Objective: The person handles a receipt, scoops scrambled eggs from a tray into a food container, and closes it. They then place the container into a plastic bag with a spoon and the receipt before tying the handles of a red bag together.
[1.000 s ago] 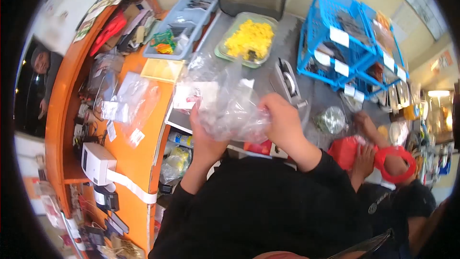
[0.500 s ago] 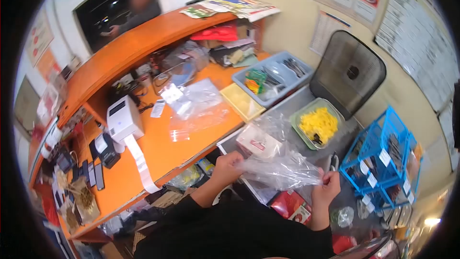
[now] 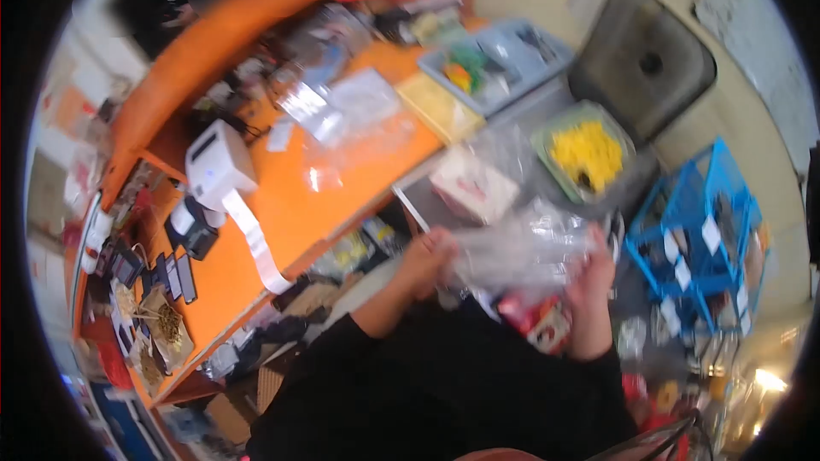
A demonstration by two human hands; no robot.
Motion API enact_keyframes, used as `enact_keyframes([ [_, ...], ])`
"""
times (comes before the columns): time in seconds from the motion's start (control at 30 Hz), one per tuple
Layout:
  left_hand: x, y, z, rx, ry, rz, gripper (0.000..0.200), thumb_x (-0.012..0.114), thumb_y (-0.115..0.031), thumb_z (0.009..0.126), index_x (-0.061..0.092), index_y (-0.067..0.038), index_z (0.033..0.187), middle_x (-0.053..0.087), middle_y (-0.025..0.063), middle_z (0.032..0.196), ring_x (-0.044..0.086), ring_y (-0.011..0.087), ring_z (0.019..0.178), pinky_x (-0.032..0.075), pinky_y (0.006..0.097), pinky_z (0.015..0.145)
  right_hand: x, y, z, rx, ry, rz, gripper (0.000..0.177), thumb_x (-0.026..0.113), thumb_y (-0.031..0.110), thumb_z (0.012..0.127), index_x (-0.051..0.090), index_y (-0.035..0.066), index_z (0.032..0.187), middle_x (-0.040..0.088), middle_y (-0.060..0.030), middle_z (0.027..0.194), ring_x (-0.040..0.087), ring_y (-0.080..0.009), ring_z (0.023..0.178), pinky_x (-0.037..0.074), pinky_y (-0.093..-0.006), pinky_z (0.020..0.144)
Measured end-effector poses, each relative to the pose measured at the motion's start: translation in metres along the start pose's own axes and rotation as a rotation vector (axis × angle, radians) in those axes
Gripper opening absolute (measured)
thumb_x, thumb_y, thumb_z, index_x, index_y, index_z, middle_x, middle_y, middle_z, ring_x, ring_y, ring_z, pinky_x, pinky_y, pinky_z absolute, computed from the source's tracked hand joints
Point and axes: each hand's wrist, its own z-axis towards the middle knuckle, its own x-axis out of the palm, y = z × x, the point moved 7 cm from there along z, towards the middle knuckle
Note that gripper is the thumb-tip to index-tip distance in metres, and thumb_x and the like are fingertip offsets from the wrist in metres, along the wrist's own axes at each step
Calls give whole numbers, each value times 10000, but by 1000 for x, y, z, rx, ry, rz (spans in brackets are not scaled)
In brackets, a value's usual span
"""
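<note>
Between my two hands stretches a clear plastic bag [image 3: 525, 254], crumpled and shiny. My left hand [image 3: 430, 261] is closed on one end of it. At the opposite end my right hand [image 3: 593, 271] grips the plastic, its fingers blurred by motion. Just beyond the bag sits a white paper box [image 3: 474, 183] with a reddish print. A clear container [image 3: 585, 152] of yellow food with a dark bit in it stands farther right. Below the bag, partly behind my right wrist, lies a red packet [image 3: 534, 312].
An orange counter [image 3: 290, 205] on the left carries a white label printer [image 3: 220, 162] with a paper strip hanging out. Blue baskets [image 3: 696, 243] stand right, near a chair [image 3: 645, 64]. A grey-blue tray [image 3: 491, 102] of packets and cutlery lies at the back. A person stands beyond the counter.
The camera view has shifted and blurred. My hands have come slightly closer together, and the bag between them is bunched into a more level band.
</note>
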Motion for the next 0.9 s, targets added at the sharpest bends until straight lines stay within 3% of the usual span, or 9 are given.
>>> enact_keyframes([
  [0.1, 0, 0, -9, 95, -118, 78, 120, 663, -102, 858, 548, -88, 828, 563, -42, 724, 473, 31, 578, 391, 207, 488, -21, 11, 25, -474, 145, -183, 212, 430, 25, 866, 505, 96, 1052, 497, 17, 711, 456, -85, 518, 357, -216, 421],
  [0.23, 37, -43, -31, 412, -24, 767, 311, 747, 56, 678, 509, -54, 845, 533, -34, 700, 498, 46, 641, 446, 230, 578, -22, 9, 23, -62, 145, 13, 322, 397, -61, 800, 479, 107, 1063, 510, -9, 762, 468, -105, 537, 354, -231, 429],
  [0.33, 26, -53, -26, 552, -213, 797, 303, 699, 84, 676, 501, -65, 850, 510, -33, 705, 481, 49, 632, 430, 218, 579, -15, 16, 6, -112, 200, 63, 375, 355, -87, 770, 473, 112, 1066, 505, -9, 756, 430, -103, 491, 301, -225, 391],
  [0.47, 25, -74, -33, 780, -400, 888, 307, 666, 100, 677, 473, -55, 860, 479, -11, 753, 485, 53, 684, 396, 190, 597, -8, 44, -38, -960, 246, -377, 324, 449, -24, 760, 456, 36, 1079, 479, -29, 938, 479, -79, 704, 401, -195, 623],
  [0.57, 20, -64, -21, 621, -317, 639, 368, 741, -3, 678, 489, -39, 944, 516, 37, 826, 525, 106, 777, 429, 250, 693, -15, 44, -38, -896, 307, -449, 303, 481, 0, 766, 456, -7, 1068, 460, -57, 1024, 482, -114, 914, 402, -233, 815],
  [0.67, 64, -84, -42, 885, -571, 1161, 478, 779, -98, 685, 495, -22, 1062, 543, 103, 940, 540, 196, 892, 432, 335, 817, -1, 37, -29, -795, 342, -655, 340, 479, -33, 746, 468, 6, 1084, 461, -64, 1025, 469, -137, 972, 385, -258, 874],
  [0.73, 97, -66, -52, 1076, -285, 1422, 514, 744, -95, 713, 501, -43, 1162, 558, 131, 1046, 532, 277, 1007, 407, 395, 896, 12, 13, -27, -675, 452, -650, 352, 488, -44, 738, 472, 17, 1085, 461, -64, 1027, 466, -132, 957, 385, -257, 870],
  [0.8, 119, -31, -49, 897, 148, 1503, 478, 721, -70, 724, 522, -52, 1159, 581, 110, 1022, 555, 274, 988, 415, 387, 886, 8, -19, -14, -276, 580, -734, 432, 552, -9, 742, 456, 32, 1161, 471, -102, 1112, 479, -171, 1020, 383, -281, 911],
  [0.9, 46, -3, -14, 481, -30, 1181, 246, 609, -98, 822, 580, -46, 1061, 603, 56, 889, 587, 217, 869, 449, 357, 851, -5, -11, -20, -402, 697, -1136, 706, 697, 109, 698, 364, 72, 1319, 438, -160, 1262, 456, -269, 1143, 361, -385, 983],
])
